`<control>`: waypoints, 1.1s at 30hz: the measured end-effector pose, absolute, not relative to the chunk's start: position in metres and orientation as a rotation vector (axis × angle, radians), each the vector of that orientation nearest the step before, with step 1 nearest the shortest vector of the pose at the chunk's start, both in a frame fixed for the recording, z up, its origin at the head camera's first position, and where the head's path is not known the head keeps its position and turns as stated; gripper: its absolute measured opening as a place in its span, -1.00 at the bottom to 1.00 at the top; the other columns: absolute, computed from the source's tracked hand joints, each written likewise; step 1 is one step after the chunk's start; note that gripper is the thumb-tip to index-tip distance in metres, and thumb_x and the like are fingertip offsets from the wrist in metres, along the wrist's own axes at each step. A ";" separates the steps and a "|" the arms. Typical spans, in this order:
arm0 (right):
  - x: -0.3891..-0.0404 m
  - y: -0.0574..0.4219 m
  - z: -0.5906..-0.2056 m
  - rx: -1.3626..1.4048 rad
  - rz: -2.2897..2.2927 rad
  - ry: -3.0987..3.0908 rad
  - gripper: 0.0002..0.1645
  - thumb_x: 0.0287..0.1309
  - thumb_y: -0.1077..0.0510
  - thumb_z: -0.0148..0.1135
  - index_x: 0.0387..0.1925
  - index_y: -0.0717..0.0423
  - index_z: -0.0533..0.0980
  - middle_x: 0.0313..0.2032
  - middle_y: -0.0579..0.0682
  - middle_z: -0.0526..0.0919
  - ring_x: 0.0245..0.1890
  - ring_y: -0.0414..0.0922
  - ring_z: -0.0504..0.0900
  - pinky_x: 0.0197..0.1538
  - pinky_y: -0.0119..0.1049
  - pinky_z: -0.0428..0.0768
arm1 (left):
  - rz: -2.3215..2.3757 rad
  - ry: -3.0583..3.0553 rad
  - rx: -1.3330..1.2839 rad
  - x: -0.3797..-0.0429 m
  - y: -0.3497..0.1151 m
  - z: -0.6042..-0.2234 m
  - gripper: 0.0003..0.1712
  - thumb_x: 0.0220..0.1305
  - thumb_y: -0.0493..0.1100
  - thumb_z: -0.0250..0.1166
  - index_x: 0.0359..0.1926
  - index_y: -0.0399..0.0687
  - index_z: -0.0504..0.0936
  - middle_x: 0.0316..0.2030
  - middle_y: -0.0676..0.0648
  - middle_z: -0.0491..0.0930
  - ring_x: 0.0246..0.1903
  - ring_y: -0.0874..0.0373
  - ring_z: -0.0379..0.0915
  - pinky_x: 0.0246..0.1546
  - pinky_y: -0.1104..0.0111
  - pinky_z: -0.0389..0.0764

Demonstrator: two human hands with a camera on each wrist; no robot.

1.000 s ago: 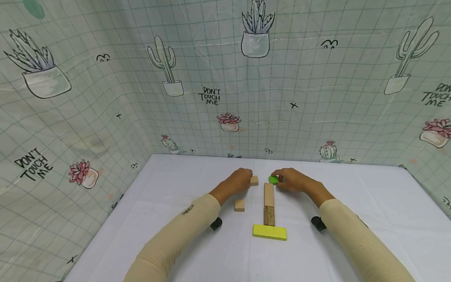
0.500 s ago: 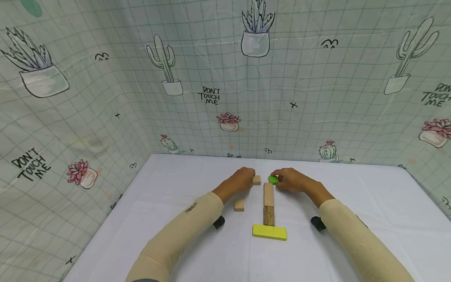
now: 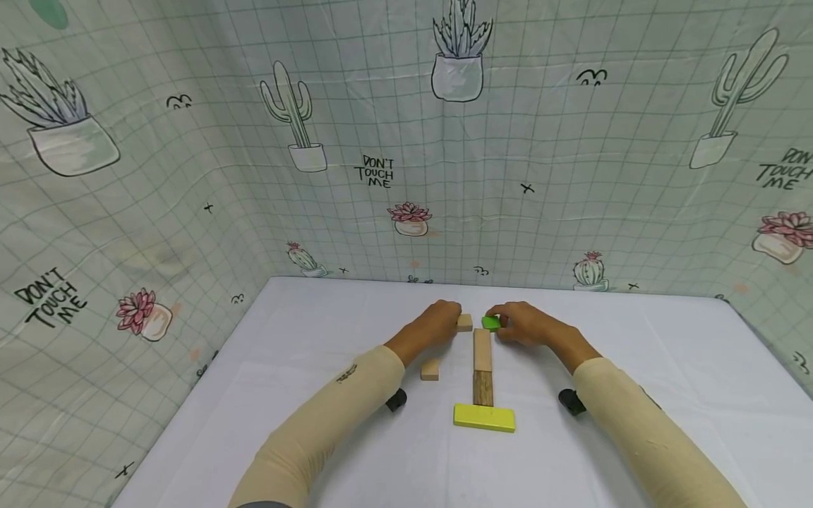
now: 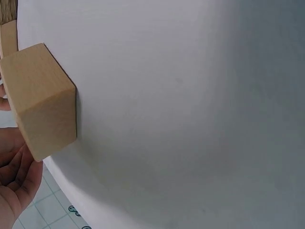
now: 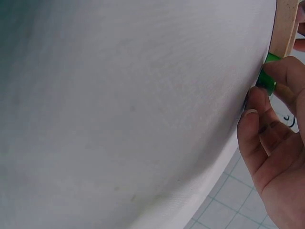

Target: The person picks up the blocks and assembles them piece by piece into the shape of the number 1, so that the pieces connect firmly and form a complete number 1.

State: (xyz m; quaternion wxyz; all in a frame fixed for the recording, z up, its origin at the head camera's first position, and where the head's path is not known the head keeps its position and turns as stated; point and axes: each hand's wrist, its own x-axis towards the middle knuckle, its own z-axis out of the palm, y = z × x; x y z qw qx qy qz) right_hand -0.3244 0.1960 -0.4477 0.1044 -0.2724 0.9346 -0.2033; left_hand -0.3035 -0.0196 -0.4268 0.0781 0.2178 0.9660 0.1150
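Note:
In the head view my left hand (image 3: 438, 323) grips the left side of a small plain wooden block (image 3: 466, 322) at the back of the table. Across a narrow gap, my right hand (image 3: 524, 324) pinches a small green block (image 3: 491, 323) between thumb and fingers. Two wooden bars, one light (image 3: 483, 350) and one darker (image 3: 483, 389), lie end to end just in front of that gap. The right wrist view has the green block (image 5: 270, 76) at the fingertips. In the left wrist view, curled fingers (image 4: 24, 176) show partly behind a nearer wooden block (image 4: 43, 100).
A yellow bar (image 3: 484, 418) lies crosswise against the darker bar's near end. Another small wooden block (image 3: 430, 370) sits under the left forearm's right side. A printed cloth wall (image 3: 470, 212) rises behind the white table (image 3: 356, 310).
My left hand has slid the small wooden block to the right, narrowing its gap to the green block. My right hand has stayed in place on the green block.

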 end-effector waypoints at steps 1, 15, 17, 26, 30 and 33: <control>-0.324 0.196 -0.448 -0.808 -0.597 2.756 -0.53 0.25 0.24 0.29 0.18 0.24 0.53 -0.19 0.05 0.65 -0.23 -0.10 0.51 -0.06 -0.10 0.57 | 0.345 2.890 0.647 -0.303 -0.019 -0.427 -0.76 0.45 -0.30 0.18 0.06 -0.26 0.61 -0.15 -0.11 0.70 -0.24 0.20 0.59 -0.18 0.41 0.62; -0.325 0.196 -0.449 -0.784 -0.607 2.755 -0.53 0.24 0.25 0.30 0.19 0.23 0.54 -0.19 0.06 0.65 -0.22 -0.08 0.52 -0.05 -0.09 0.58 | 0.347 2.885 0.653 -0.303 -0.012 -0.425 -0.75 0.46 -0.21 0.22 0.04 -0.25 0.61 -0.13 -0.11 0.70 -0.24 0.20 0.57 -0.18 0.38 0.61; -0.325 0.195 -0.449 -0.782 -0.606 2.753 -0.53 0.24 0.25 0.30 0.19 0.23 0.53 -0.18 0.06 0.65 -0.21 -0.08 0.52 -0.04 -0.09 0.57 | 0.334 2.890 0.666 -0.303 -0.011 -0.425 -0.75 0.46 -0.21 0.21 0.05 -0.25 0.61 -0.12 -0.10 0.70 -0.22 0.19 0.58 -0.16 0.38 0.61; -0.323 0.196 -0.448 -0.789 -0.605 2.755 -0.52 0.24 0.25 0.30 0.20 0.24 0.53 -0.20 0.07 0.65 -0.23 -0.08 0.52 -0.06 -0.09 0.57 | 0.335 2.900 0.721 -0.303 -0.009 -0.425 -0.75 0.44 -0.25 0.23 0.05 -0.27 0.62 -0.12 -0.12 0.72 -0.19 0.17 0.62 -0.15 0.40 0.62; -0.325 0.196 -0.449 -0.789 -0.596 2.759 -0.51 0.24 0.24 0.31 0.20 0.23 0.52 -0.20 0.06 0.65 -0.22 -0.08 0.53 -0.04 -0.07 0.58 | 0.327 2.908 0.737 -0.303 -0.009 -0.425 -0.75 0.44 -0.28 0.22 0.06 -0.28 0.62 -0.10 -0.13 0.72 -0.14 0.14 0.64 -0.11 0.39 0.63; -0.325 0.196 -0.449 -0.785 -0.590 2.760 -0.50 0.23 0.24 0.31 0.21 0.23 0.52 -0.19 0.06 0.65 -0.21 -0.08 0.54 -0.03 -0.07 0.58 | 0.316 2.917 0.738 -0.303 -0.009 -0.425 -0.75 0.44 -0.29 0.20 0.08 -0.28 0.61 -0.08 -0.14 0.71 -0.10 0.13 0.65 -0.08 0.39 0.63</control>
